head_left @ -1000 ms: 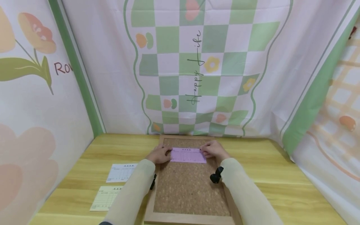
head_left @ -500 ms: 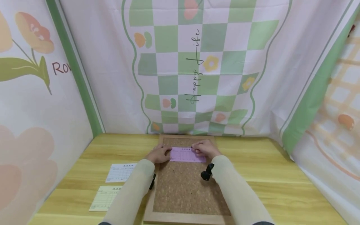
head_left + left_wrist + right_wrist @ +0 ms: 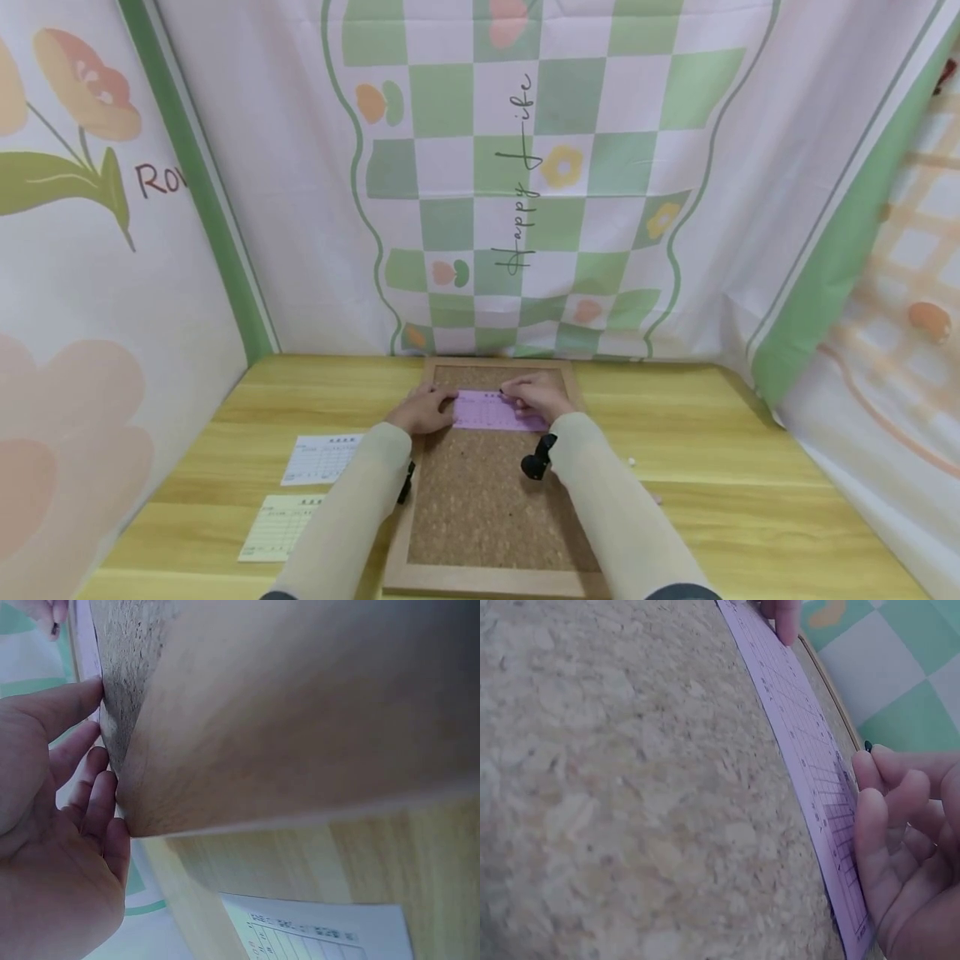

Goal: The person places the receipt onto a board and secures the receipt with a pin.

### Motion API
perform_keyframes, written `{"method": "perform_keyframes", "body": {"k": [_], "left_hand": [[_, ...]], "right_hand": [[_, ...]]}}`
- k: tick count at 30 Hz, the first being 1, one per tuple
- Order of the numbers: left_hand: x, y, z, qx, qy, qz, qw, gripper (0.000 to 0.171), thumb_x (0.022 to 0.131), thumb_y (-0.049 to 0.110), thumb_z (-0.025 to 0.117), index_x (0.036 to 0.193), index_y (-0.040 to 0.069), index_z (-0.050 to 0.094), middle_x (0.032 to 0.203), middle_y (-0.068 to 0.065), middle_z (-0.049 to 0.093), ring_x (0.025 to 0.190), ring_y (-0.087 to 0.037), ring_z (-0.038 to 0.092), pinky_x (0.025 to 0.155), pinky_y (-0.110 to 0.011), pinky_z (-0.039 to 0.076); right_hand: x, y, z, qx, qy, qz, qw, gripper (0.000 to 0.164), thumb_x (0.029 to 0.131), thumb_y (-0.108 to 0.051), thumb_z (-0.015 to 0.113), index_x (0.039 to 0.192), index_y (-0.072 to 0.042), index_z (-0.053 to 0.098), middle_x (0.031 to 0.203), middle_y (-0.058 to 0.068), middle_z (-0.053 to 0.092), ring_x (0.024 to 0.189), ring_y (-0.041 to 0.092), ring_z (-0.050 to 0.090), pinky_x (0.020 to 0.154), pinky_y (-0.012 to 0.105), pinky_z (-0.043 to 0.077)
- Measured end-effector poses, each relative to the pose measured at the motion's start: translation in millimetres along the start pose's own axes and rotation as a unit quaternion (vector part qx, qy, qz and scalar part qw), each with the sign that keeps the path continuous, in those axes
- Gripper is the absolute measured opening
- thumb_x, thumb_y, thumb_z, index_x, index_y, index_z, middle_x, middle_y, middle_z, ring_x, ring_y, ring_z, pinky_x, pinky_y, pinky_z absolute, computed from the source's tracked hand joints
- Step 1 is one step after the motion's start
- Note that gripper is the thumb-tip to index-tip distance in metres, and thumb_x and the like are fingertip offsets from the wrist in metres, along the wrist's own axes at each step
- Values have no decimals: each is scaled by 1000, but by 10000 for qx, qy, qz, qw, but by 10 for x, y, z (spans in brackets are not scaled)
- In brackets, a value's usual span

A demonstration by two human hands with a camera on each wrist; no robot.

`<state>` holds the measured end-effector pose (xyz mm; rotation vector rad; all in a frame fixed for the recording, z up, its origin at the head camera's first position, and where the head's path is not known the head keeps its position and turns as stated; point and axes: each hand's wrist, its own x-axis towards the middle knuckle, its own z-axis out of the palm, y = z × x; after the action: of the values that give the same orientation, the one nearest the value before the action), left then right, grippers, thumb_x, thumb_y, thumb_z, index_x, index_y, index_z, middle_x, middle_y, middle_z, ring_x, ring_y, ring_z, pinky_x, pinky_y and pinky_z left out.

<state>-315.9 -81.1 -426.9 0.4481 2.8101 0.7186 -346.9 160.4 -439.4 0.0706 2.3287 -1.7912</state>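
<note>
A purple printed slip (image 3: 480, 412) lies across the upper part of a wood-framed cork board (image 3: 510, 500). My left hand (image 3: 422, 411) rests at the slip's left end, its fingertips on the paper and the board's frame. In the left wrist view, the left fingers (image 3: 71, 705) are extended along that edge. Over the slip's top edge, right of its middle, my right hand (image 3: 540, 398) pinches a small black push pin (image 3: 868, 746) between thumb and forefinger. The pin's lower part is hidden by the fingertips.
Left of the board, a pale blue slip (image 3: 321, 460) and a pale yellow slip (image 3: 279, 528) lie on the wooden table (image 3: 750, 467), partly covered by the left sleeve. Small white (image 3: 632, 462) and pink (image 3: 657, 500) bits lie beside the right sleeve. A checked curtain (image 3: 525, 208) hangs behind.
My right hand has moved left with the pin, from the slip's top right corner toward the middle of its top edge. The left hand has stayed at the left end.
</note>
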Motion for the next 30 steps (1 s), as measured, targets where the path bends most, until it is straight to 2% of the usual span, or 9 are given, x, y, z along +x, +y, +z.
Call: {"method": "perform_keyframes", "body": {"k": [6,11,19,24,30], "left_hand": [[-5,2,-12,2,-9,9,10000,48,100,26,62,147,16,52,149,-15,40,137,-36,36,109,-53,34],[-14,5,-15,18,7,37,10000,48,100,25,62,146,15,52,149,-15,41,137,-36,37,109,-53,34],[1,-7,9,42,21,36,10000,49,100,26,62,146,16,52,147,-15,42,135,-36,38,108,-52,35],[6,-7,10,85,55,95,9999,48,99,25,63,145,15,53,145,-15,44,132,-35,41,107,-52,37],[-9,4,2,44,36,12,10000,48,100,25,62,146,16,52,146,-15,43,134,-35,39,108,-52,36]], "right_hand": [[28,2,66,43,20,90,9999,30,95,-12,68,121,4,69,92,9,73,59,8,52,54,22,50],[9,-32,118,-240,264,162,9992,30,95,-17,70,120,0,71,81,2,68,57,7,45,52,20,45],[-6,-59,164,-468,441,197,9977,29,94,-13,70,119,2,71,81,1,67,58,8,44,54,21,45],[28,-57,181,-496,456,251,9974,28,92,-10,71,117,3,72,61,-3,52,50,7,37,51,22,40],[82,-50,209,-458,482,304,9973,24,93,-10,70,112,4,73,53,-5,42,48,7,36,48,22,36]]}}
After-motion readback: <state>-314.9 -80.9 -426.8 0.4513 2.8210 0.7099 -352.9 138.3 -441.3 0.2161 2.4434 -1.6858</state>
